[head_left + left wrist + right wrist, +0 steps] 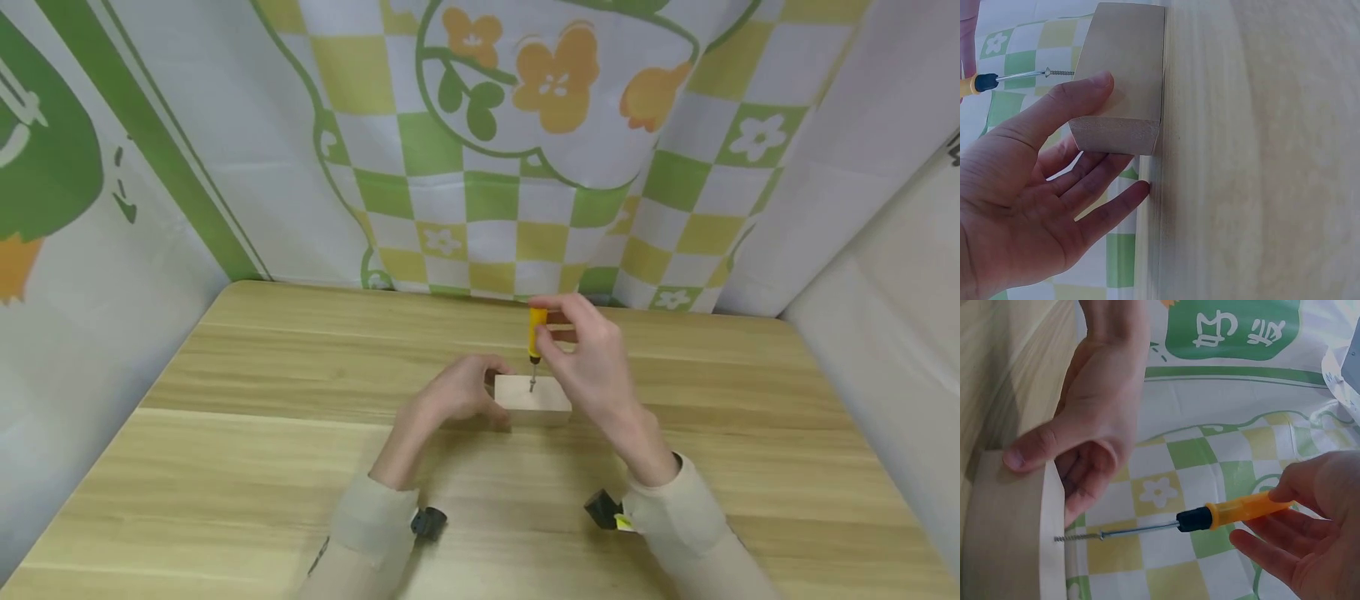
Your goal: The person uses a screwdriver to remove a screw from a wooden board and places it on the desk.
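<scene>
A pale wooden block lies on the table, steadied at its left end by my left hand. In the left wrist view the thumb presses the near face of the block, with fingers behind it. A screw stands upright in the block's top, much of its thread showing. My right hand holds a screwdriver by its yellow handle, fingers at the upper end and side. The screwdriver's shaft points down in line with the screw, its tip at the screw head.
The wood-grained table extends around both hands. Behind it hangs a checked, flowered curtain, with white cloth at the sides. A black wrist camera sits by the left sleeve, another camera by the right.
</scene>
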### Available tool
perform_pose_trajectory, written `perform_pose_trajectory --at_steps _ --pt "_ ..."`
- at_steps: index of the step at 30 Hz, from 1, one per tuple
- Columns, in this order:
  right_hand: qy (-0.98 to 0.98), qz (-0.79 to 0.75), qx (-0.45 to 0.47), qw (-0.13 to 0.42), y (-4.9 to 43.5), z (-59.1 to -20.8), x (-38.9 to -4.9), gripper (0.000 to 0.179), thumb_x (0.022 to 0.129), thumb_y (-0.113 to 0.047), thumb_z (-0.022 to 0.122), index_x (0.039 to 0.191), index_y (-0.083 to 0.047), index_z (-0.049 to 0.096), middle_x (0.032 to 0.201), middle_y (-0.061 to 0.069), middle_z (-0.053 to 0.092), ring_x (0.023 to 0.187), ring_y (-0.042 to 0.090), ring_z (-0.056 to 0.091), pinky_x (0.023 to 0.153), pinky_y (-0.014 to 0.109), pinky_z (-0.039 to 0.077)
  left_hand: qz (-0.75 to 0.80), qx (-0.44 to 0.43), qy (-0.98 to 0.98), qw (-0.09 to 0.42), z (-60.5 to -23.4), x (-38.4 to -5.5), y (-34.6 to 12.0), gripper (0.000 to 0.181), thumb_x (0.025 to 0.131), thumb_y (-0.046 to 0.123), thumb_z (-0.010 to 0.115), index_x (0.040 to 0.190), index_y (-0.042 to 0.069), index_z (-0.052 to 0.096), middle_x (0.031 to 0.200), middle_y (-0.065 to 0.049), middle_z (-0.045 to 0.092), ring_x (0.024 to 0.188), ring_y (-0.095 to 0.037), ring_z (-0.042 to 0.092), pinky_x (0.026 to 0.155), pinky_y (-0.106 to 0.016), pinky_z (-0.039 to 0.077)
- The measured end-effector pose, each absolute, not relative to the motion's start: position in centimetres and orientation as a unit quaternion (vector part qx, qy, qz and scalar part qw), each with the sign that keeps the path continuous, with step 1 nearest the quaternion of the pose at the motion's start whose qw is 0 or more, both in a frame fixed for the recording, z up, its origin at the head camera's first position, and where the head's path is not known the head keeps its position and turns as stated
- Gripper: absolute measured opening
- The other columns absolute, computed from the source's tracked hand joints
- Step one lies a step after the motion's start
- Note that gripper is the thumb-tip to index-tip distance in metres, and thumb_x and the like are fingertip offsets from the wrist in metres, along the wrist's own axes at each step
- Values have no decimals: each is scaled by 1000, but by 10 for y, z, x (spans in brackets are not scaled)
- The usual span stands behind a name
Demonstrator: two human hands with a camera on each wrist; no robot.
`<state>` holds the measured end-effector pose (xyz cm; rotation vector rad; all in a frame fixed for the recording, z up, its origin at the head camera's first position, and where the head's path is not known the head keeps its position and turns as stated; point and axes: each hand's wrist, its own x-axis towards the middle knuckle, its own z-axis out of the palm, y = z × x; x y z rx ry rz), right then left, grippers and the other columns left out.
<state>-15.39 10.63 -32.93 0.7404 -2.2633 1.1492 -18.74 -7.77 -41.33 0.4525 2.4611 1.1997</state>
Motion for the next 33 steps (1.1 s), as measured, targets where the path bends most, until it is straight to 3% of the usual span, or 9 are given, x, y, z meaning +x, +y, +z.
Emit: perform_pose_trajectory --at_steps 8,16,22,25,29,33 --pt "-820 422 274 272 105 -330 -157 23 82 3 76 104 1 67 106 14 59 91 24 64 70 36 60 418 162 875 182 -414 -187 -77 53 66 11 89 115 11 67 98 2 69 90 -14 61 87 -33 50" --pt "-818 443 269 249 109 -332 -154 25 84 10 60 106 2 65 106 14 71 93 24 70 74 36 60 417 164 875 183 -415 -187 -76 53 65 11 90 114 11 68 97 2 69 89 -14 61 85 -31 50" --pt "-820 424 271 272 112 -333 -156 19 85 -1 75 103 -2 69 103 12 63 85 22 65 66 35 60 415 162 876 185 -415 -187 -75 54 65 11 90 114 11 67 98 2 68 89 -14 61 84 -32 50" --pt "-823 418 274 270 113 -331 -155 19 85 1 74 103 -3 70 100 10 63 82 20 64 62 31 59 419 160 874 187 -416 -188 -75 54 65 10 90 114 11 67 99 1 68 89 -14 61 83 -31 50" --pt "-819 428 281 259 114 -330 -153 25 85 9 62 105 -3 71 108 10 70 92 21 68 64 32 59 423 162 872 185 -415 -189 -76 53 64 8 89 113 10 67 98 1 68 89 -14 61 82 -30 50" --pt "-817 428 286 260 114 -329 -152 18 86 5 68 102 -2 72 111 12 67 98 23 66 68 34 60 416 162 876 182 -414 -189 -76 53 65 8 89 113 10 68 98 1 69 89 -14 61 83 -30 50"
